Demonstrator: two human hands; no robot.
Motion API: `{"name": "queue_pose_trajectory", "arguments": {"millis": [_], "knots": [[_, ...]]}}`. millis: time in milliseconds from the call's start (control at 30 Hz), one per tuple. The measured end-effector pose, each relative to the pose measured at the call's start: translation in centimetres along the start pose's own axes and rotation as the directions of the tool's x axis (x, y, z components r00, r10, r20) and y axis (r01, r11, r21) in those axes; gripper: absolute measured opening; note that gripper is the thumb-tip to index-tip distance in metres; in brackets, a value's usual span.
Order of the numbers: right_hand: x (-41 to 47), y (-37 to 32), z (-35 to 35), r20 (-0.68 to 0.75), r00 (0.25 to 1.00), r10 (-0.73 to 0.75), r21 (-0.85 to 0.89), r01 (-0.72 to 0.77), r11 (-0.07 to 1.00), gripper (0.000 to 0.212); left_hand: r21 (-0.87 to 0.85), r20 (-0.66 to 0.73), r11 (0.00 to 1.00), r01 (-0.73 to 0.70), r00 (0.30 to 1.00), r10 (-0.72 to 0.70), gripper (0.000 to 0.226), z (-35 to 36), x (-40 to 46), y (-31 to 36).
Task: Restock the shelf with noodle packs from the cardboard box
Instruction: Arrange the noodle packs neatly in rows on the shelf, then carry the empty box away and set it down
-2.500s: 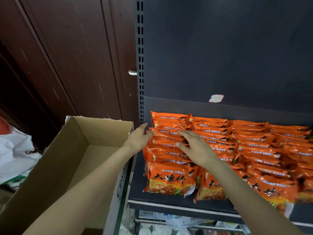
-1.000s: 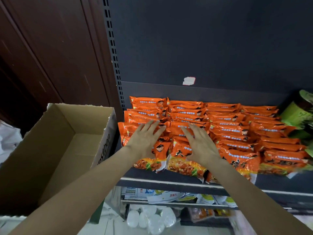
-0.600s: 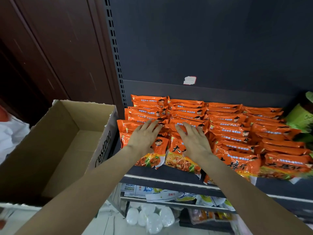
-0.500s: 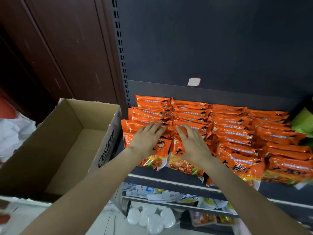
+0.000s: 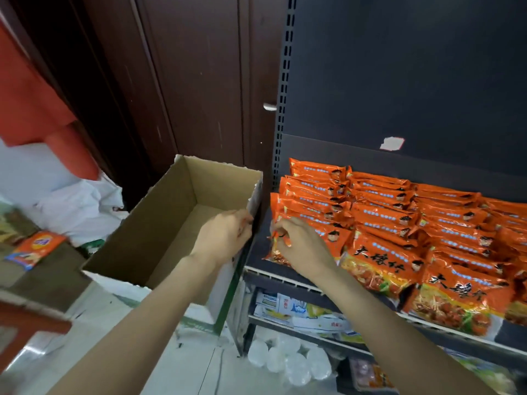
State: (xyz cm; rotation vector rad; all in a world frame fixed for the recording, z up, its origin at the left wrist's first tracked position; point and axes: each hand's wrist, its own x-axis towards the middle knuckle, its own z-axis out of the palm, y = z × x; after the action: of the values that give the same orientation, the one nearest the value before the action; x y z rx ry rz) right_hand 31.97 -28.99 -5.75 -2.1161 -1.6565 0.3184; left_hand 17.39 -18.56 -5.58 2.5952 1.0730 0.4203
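Note:
Orange noodle packs [image 5: 399,223] fill the dark shelf [image 5: 256,269] in several overlapping rows. The open cardboard box [image 5: 159,223] stands just left of the shelf, and no packs show inside it. My left hand [image 5: 225,236] rests on the box's right wall near the top edge, fingers curled around it. My right hand [image 5: 302,246] pinches the left edge of the front-left noodle pack [image 5: 336,238] on the shelf.
A dark wooden door [image 5: 199,81] with a metal handle stands behind the box. White plastic bags [image 5: 77,201] and a small orange packet [image 5: 34,249] lie at the left. Lower shelves hold white-blue packages [image 5: 299,309] and clear plastic items [image 5: 285,363].
Both hands were flat on the front packs. My left hand has moved left onto the box's wall, and my right hand has slid to the edge of the leftmost front pack. The view swung left.

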Motion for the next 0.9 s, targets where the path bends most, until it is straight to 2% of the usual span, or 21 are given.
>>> {"name": "queue_pose_trajectory", "arguments": {"millis": [100,200,267,367,433,533,633,800,900], "knots": [[-0.1,-3.7,3.0,0.035,0.999,-0.011,-0.005,0.012,1.0,0.025,-0.016,-0.01,0.999,0.043,0.999,-0.043,0.025,-1.5,-3.0,-4.4],[-0.7,-7.6,6.2,0.066,0.998,-0.012,-0.011,0.013,1.0,0.025,0.033,0.041,0.998,0.049,0.998,-0.05,0.021,-2.5,-6.1,-9.2],[-1.5,-9.7,8.2,0.093,0.996,0.004,0.001,-0.004,1.0,0.028,0.091,0.148,0.993,0.076,0.985,-0.089,0.021,-3.0,-8.0,-11.9],[-2.6,-12.0,10.9,0.165,0.986,0.028,-0.047,-0.02,0.999,0.038,0.138,0.324,0.987,0.082,0.938,-0.123,0.037,-3.3,-10.4,-14.8],[-3.2,-13.0,12.1,0.182,0.982,0.055,-0.088,-0.04,0.995,0.045,0.152,0.369,0.986,0.069,0.922,-0.121,0.041,-3.5,-11.6,-15.9],[-4.0,-14.3,13.2,0.188,0.979,0.082,-0.17,-0.05,0.984,0.052,0.231,0.382,0.973,-0.02,0.922,-0.071,0.038,-3.2,-12.7,-17.0],[-4.8,-15.3,13.7,0.209,0.972,0.106,-0.166,-0.072,0.984,0.048,0.309,0.337,0.949,-0.067,0.941,-0.043,0.031,-2.7,-13.2,-17.4],[-7.5,-15.5,14.7,0.155,0.976,0.15,-0.126,-0.131,0.983,0.02,0.224,0.347,0.972,-0.071,0.938,-0.012,0.024,-2.6,-15.8,-15.7],[-9.8,-15.2,14.6,0.163,0.975,0.149,-0.142,-0.126,0.982,0.025,0.175,0.359,0.982,-0.072,0.933,0.005,0.025,-2.4,-18.3,-14.6]]}}
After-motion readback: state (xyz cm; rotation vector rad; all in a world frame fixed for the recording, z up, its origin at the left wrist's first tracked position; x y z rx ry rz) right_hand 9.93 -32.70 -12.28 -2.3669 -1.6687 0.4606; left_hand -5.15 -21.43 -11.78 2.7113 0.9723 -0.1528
